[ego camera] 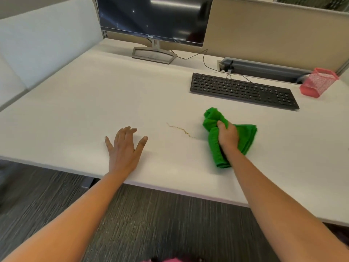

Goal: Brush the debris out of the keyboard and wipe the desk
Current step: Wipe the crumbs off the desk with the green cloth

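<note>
Seems well into the task, by judgement: no brush anywhere in sight, wiping in hand but not finished.

Set in an office cubicle: a pale padded partition (47, 35) along the left, a tan panel (264, 25) behind the back edge, dark striped carpet (151, 214) below the near edge. Working on a broad white counter (94, 103), matte and mostly bare, with no wet streaks to be made out. At the back edge, a dark-screened monitor (154, 17) on its stand. Toward the right back corner, the black keyboard (243, 90), lying flat and skewed to the edges, well apart from both hands; too small here to tell of any crumbs between the keys. Behind it, a grey cable trough (264, 68) sunk into the counter, and at the trough's right end a pink mesh pen cup (319, 82).

Near the front edge, right of centre, a bunched green cloth (245, 136), resting on the counter and gripped from above by the right hand (227, 136) with curled fingers. Further left, close to the same edge, pressing the left hand (124, 146) flat on the counter with straight, spread fingers, holding nothing. Between the two hands, just beside the cloth, a thin curved trail of tan debris (181, 130), not yet wiped.

Likely left to do: gathering that trail with the cloth, then covering the rest of the counter.
</note>
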A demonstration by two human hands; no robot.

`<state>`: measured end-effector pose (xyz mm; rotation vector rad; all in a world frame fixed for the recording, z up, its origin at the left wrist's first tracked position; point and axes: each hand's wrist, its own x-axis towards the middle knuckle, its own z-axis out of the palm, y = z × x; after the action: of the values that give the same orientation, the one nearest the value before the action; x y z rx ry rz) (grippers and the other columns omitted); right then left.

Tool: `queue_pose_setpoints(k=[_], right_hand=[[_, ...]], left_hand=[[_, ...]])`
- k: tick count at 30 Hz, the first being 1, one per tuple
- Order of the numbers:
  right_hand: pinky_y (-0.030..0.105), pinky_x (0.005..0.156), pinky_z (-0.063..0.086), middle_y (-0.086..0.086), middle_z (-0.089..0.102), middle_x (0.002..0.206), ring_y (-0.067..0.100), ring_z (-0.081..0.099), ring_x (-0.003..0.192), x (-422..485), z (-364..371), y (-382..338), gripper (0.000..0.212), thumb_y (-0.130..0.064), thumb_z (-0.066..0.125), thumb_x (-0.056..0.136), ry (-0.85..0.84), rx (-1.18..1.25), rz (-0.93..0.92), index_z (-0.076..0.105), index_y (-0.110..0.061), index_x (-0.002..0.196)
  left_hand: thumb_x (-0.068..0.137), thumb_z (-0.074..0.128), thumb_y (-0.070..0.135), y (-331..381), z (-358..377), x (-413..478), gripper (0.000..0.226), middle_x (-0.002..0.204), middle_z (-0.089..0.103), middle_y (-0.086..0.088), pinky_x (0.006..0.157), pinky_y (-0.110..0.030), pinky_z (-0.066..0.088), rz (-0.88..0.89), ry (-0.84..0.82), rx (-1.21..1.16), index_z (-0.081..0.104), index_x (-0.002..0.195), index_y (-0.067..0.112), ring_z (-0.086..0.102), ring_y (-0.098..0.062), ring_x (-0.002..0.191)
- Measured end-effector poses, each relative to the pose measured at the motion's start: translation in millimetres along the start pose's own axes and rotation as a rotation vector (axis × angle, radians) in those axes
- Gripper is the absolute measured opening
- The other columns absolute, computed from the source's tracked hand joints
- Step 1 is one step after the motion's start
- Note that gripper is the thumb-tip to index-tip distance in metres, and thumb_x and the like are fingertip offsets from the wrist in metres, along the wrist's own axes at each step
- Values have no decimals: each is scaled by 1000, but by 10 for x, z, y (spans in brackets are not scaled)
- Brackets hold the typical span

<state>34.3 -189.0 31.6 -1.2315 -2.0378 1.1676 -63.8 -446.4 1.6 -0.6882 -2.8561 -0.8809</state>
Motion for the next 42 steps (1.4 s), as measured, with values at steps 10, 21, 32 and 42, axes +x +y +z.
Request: queue_pose_setpoints(k=[10,21,32,42], right_hand=[[25,71,52,9,66,85,22,60,77,-753,517,-425,19,-20,48,96,-304,440,84,62,-11,103],[33,79,46,13,62,91,27,57,90,-469,-1334,257,28,-23,46,96,255,238,91,61,-5,111],[38,93,39,23,59,119,35,53,111,-876,-1119,734,38,-26,37,100,340,-36,165,57,1,117],[43,108,30,18,58,123,32,47,121,-1026,235,21,38,-27,33,101,204,27,36,55,-3,122]], left_hand=[[96,36,48,-10,12,-20,53,148,37,-5,114,-49,-6,27,-15,17,44,136,13,23,-18,142],[97,37,46,-17,-1,-37,51,147,39,-7,114,-51,-5,50,-26,14,45,135,12,25,-22,141],[97,37,46,-23,-5,-31,50,147,39,-7,114,-51,-5,62,-46,-28,46,134,12,25,-21,140],[97,38,45,-190,-154,-71,49,148,37,-6,115,-49,-4,11,-11,-96,45,135,14,25,-20,140]])
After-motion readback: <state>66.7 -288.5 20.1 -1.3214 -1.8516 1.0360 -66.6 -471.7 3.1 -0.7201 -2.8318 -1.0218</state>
